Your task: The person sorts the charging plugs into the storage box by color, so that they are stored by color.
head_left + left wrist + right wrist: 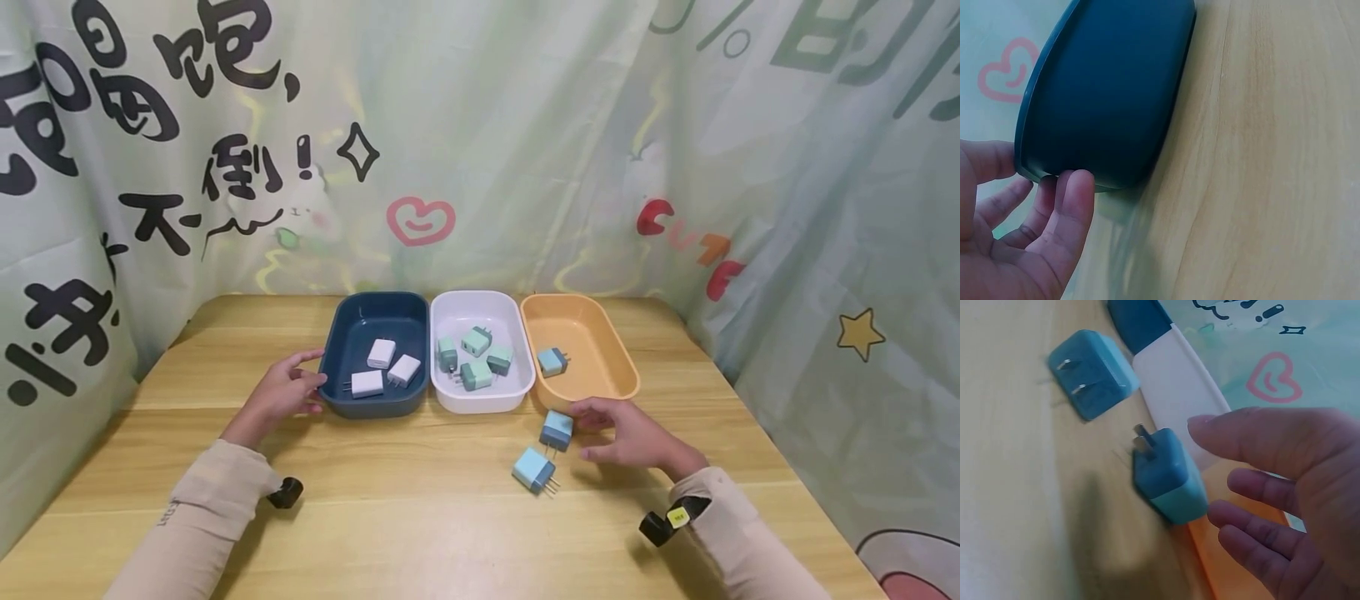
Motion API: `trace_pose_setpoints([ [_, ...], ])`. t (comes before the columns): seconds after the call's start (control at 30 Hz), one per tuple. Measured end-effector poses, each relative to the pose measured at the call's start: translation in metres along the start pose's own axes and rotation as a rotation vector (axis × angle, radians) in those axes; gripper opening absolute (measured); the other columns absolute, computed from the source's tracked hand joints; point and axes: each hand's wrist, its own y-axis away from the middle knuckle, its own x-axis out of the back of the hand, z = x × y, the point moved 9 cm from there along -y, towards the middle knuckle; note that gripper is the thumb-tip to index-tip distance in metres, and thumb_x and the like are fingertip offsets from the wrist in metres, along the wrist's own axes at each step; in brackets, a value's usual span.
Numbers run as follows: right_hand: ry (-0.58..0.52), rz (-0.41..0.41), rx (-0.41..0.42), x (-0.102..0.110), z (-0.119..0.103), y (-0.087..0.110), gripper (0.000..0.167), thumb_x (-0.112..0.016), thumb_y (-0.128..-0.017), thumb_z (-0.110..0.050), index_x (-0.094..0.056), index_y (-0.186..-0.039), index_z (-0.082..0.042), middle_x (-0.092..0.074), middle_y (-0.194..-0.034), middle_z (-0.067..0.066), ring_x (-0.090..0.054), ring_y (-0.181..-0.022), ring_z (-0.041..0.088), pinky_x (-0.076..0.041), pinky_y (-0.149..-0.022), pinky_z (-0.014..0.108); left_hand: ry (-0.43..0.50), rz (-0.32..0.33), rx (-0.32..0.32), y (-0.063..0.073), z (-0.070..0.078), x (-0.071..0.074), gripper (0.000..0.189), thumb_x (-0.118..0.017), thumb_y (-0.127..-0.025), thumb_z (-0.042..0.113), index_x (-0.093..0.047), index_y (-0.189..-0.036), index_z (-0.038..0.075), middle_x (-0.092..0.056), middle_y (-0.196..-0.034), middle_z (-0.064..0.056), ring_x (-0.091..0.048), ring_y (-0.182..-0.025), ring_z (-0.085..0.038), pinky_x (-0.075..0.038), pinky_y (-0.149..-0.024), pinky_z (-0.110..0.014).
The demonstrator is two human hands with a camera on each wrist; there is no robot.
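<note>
My left hand [281,390] rests at the left side of the dark blue tray [352,408], fingertips right at its rim and outer wall. Three white plug chargers [367,383] lie inside that tray. Over by the orange tray [600,333], my right hand [626,432] has its thumb and fingers spread apart around the near side of a blue charger [557,431]. In the right wrist view this charger [1169,478] stands just off the fingertips, metal prongs pointing away from the tray. A second blue charger [533,469] lies closer to me on the table.
Between the other trays sits a white tray [480,404] with several green chargers [476,375]. One blue charger [552,362] lies in the orange tray. The three trays stand side by side on the wooden table [420,517], before a printed curtain [510,167].
</note>
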Motion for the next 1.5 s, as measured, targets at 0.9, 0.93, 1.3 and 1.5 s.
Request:
trace_pose_setpoints([
  [0.9, 0.056, 0.014, -0.088, -0.016, 0.016, 0.004, 0.058, -0.083, -0.077, -0.016, -0.056, -0.126, 0.000, -0.062, -0.113, 0.011, -0.064, -0.095, 0.026, -0.054, -0.083, 0.041, -0.007, -0.001, 0.005, 0.002, 0.000, 0.000, 0.058, -0.051, -0.101, 0.013, -0.026, -0.153, 0.006, -0.050, -0.115, -0.024, -0.061, -0.080, -0.023, -0.058, -0.071, -0.036],
  [0.93, 0.060, 0.019, -0.086, -0.017, 0.016, 0.004, 0.057, -0.082, -0.078, -0.017, -0.056, -0.125, 0.000, -0.063, -0.111, 0.010, -0.064, -0.094, 0.026, -0.055, -0.083, 0.040, -0.010, 0.000, 0.006, 0.002, 0.000, 0.000, 0.058, -0.051, -0.101, 0.014, -0.026, -0.153, 0.007, -0.049, -0.115, -0.024, -0.061, -0.080, -0.023, -0.058, -0.071, -0.035],
  [1.3, 0.129, 0.095, -0.097, -0.021, 0.017, -0.004, 0.048, -0.083, -0.077, -0.019, -0.062, -0.116, -0.001, -0.065, -0.091, -0.002, -0.063, -0.080, 0.013, -0.055, -0.071, 0.029, -0.012, 0.004, 0.006, 0.002, 0.002, -0.001, 0.058, -0.051, -0.101, 0.014, -0.027, -0.152, 0.007, -0.049, -0.115, -0.024, -0.061, -0.080, -0.023, -0.058, -0.071, -0.035],
  [1.5, 0.152, 0.110, -0.106, -0.020, 0.015, -0.005, 0.044, -0.083, -0.077, -0.016, -0.062, -0.113, -0.002, -0.064, -0.088, -0.002, -0.063, -0.077, 0.013, -0.055, -0.069, 0.028, -0.015, 0.008, 0.014, 0.001, 0.001, -0.001, 0.057, -0.051, -0.101, 0.014, -0.027, -0.152, 0.007, -0.050, -0.116, -0.024, -0.061, -0.080, -0.024, -0.058, -0.071, -0.036],
])
